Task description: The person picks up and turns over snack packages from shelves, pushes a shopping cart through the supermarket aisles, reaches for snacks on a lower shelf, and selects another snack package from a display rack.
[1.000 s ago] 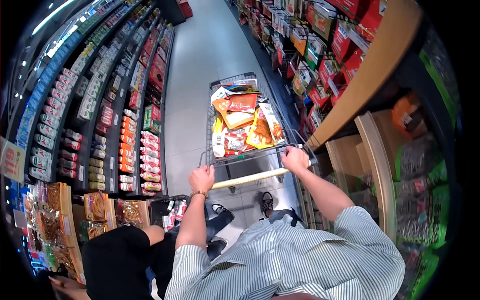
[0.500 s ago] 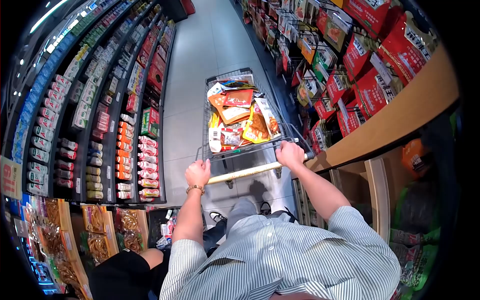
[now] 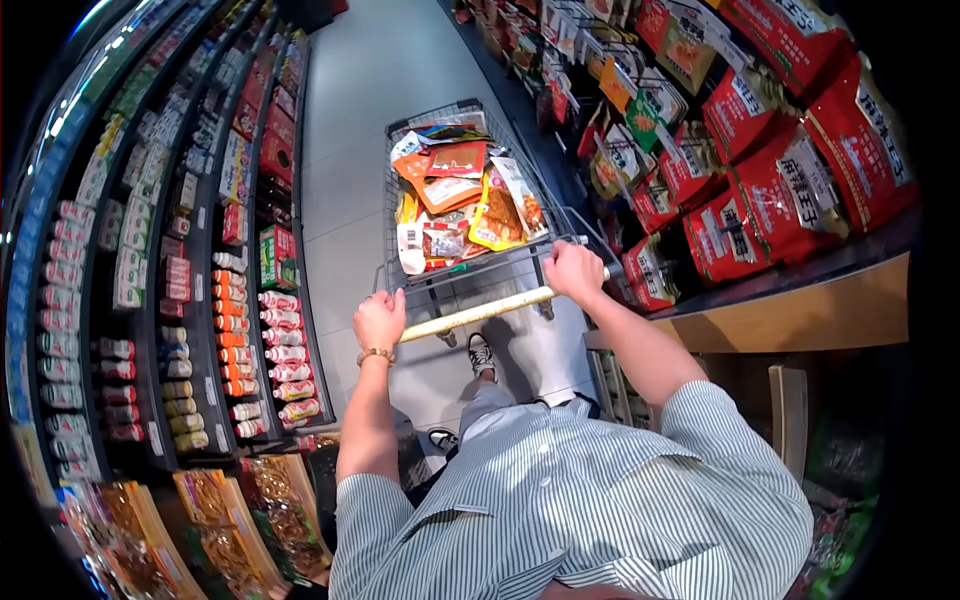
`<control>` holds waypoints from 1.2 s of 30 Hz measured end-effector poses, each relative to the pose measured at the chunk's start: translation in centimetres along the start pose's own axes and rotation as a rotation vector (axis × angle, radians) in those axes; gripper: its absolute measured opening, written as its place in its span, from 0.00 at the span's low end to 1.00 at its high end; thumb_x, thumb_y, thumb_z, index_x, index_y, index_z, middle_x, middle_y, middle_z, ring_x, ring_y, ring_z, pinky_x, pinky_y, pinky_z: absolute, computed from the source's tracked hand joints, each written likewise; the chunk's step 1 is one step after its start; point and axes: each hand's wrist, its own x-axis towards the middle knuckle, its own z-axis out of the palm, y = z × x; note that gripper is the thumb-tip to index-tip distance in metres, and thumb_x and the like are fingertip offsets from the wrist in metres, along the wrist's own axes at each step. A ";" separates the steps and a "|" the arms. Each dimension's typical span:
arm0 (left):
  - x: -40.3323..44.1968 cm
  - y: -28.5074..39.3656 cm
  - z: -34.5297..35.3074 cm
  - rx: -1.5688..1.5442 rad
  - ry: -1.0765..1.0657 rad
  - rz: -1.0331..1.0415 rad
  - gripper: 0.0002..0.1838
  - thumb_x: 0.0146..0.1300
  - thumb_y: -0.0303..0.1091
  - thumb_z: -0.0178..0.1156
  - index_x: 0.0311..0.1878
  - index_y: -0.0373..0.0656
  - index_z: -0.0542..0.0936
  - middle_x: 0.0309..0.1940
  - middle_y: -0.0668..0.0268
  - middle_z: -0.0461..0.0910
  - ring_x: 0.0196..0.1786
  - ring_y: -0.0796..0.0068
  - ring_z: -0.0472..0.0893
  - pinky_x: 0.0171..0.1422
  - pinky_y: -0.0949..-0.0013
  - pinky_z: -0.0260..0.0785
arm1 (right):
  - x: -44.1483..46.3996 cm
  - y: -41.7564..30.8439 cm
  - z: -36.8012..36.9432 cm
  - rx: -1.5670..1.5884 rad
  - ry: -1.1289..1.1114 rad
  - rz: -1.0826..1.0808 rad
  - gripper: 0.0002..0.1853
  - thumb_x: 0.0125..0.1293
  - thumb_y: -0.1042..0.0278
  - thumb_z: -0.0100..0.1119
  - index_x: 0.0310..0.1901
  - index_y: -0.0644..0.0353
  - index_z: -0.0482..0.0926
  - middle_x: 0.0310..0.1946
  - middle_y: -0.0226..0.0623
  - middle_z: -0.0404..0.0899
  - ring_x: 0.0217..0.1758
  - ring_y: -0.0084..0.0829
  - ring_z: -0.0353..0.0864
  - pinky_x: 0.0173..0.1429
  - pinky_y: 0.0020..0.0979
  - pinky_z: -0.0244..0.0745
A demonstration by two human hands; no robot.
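Both of my hands grip the pale yellow handle of a shopping cart (image 3: 478, 313). My left hand (image 3: 380, 320), with a beaded bracelet at the wrist, wraps round the handle's left end. Around the right end my right hand (image 3: 574, 272) is closed. Ahead of the handle, the wire basket (image 3: 392, 180) holds a heap of packaged foods. On top lie a red packet (image 3: 457, 158), an orange and white packet (image 3: 447, 192) and a yellow packet with a meat picture (image 3: 497, 215). The lower packets are partly hidden.
Shelves on the left carry bottles (image 3: 290, 350), cartons and boxes. Red snack bags (image 3: 770, 205) hang on the right above a wooden ledge (image 3: 800, 310). Bagged dried goods (image 3: 215, 525) stand at lower left. A tiled aisle floor (image 3: 365, 80) runs ahead between the shelves.
The cart and I have advanced along the aisle, and the shelves have slid back. One of my feet has stepped forward under the handle. Both hands keep their hold.
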 end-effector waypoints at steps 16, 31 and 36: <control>22.6 -3.4 2.5 -0.005 -0.155 0.069 0.27 0.66 0.58 0.64 0.23 0.43 0.78 0.24 0.56 0.83 0.31 0.50 0.84 0.38 0.51 0.75 | 17.4 -9.4 3.8 0.074 0.144 0.088 0.12 0.61 0.54 0.60 0.35 0.53 0.85 0.33 0.48 0.87 0.40 0.53 0.87 0.49 0.51 0.81; 37.5 -5.1 3.7 -0.046 -0.134 0.111 0.27 0.64 0.60 0.65 0.24 0.44 0.80 0.23 0.58 0.83 0.30 0.52 0.83 0.37 0.52 0.74 | 29.4 -16.5 4.3 0.084 0.176 0.139 0.12 0.60 0.56 0.58 0.35 0.54 0.84 0.33 0.46 0.87 0.41 0.50 0.87 0.48 0.50 0.81; 41.9 -4.9 3.8 -0.032 -0.137 0.093 0.27 0.64 0.59 0.66 0.24 0.44 0.79 0.23 0.58 0.83 0.29 0.51 0.83 0.37 0.51 0.74 | 33.2 -18.0 4.6 0.127 0.198 0.089 0.11 0.60 0.57 0.58 0.35 0.54 0.83 0.32 0.45 0.87 0.39 0.50 0.87 0.47 0.50 0.81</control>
